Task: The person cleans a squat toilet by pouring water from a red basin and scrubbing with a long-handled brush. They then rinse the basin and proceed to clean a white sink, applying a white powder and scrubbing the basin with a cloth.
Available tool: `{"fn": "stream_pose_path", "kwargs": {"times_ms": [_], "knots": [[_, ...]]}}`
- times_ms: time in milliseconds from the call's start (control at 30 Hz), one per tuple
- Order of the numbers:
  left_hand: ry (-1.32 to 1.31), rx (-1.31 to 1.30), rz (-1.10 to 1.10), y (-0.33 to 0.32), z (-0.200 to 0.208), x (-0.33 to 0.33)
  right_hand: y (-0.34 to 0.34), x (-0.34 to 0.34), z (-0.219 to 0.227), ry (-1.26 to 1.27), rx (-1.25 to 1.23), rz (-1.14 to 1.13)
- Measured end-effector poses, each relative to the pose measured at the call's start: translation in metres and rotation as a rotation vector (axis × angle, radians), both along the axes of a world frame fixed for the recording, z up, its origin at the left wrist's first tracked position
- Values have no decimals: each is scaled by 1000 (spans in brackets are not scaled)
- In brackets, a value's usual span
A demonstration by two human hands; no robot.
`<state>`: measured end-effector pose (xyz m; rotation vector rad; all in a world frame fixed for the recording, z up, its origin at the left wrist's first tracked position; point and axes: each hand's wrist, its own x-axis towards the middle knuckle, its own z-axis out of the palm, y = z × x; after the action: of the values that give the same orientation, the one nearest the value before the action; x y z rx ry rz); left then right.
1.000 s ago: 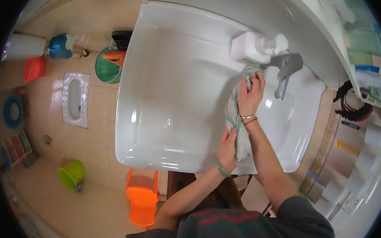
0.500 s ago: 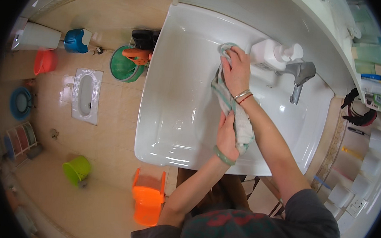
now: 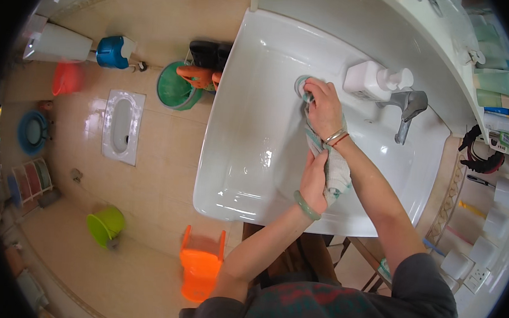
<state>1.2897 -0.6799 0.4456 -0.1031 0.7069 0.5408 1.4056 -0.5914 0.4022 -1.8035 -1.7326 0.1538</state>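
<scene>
A white towel (image 3: pixel 339 171) with green edging hangs bunched over the white washbasin (image 3: pixel 230 175). My right hand (image 3: pixel 325 112), with a silver bracelet and a red cord at the wrist, is closed on the towel's far end. Its fingertips are at the round drain (image 3: pixel 301 85), which they partly cover. Nearer to me, my left hand (image 3: pixel 313 183) wraps round the towel's middle, below a pale green bangle. The towel's near end sticks out between my two wrists. Part of the cloth is hidden under my right hand.
A white pump bottle (image 3: pixel 366 79) stands on the basin's back ledge beside the chrome faucet (image 3: pixel 408 107). On the floor to the left are an orange chair (image 3: pixel 201 269), a lime bucket (image 3: pixel 106 226), a green bucket (image 3: pixel 174 87) and a squat toilet (image 3: pixel 122 126). Toiletries line the right-hand shelf.
The view has shifted slightly, so the basin sits farther right. My right fingers have curled in more at the drain, uncovering more of its ring. Both hands keep hold of the towel.
</scene>
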Motion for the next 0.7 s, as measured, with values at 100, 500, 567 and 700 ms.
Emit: {"fn": "stream_pose_path", "kwargs": {"times_ms": [100, 500, 567, 700], "knots": [[80, -14, 51, -26, 7, -11, -5, -15, -11, 174, 68, -182], [183, -128, 51, -92, 13, -23, -52, -56, -17, 227, -175, 164], [193, -119, 20, -93, 20, -26, -60, -64, 8, 78, -218, 225], [95, -48, 16, -19, 18, -16, 21, -32, 1, -123, -24, 108]]}}
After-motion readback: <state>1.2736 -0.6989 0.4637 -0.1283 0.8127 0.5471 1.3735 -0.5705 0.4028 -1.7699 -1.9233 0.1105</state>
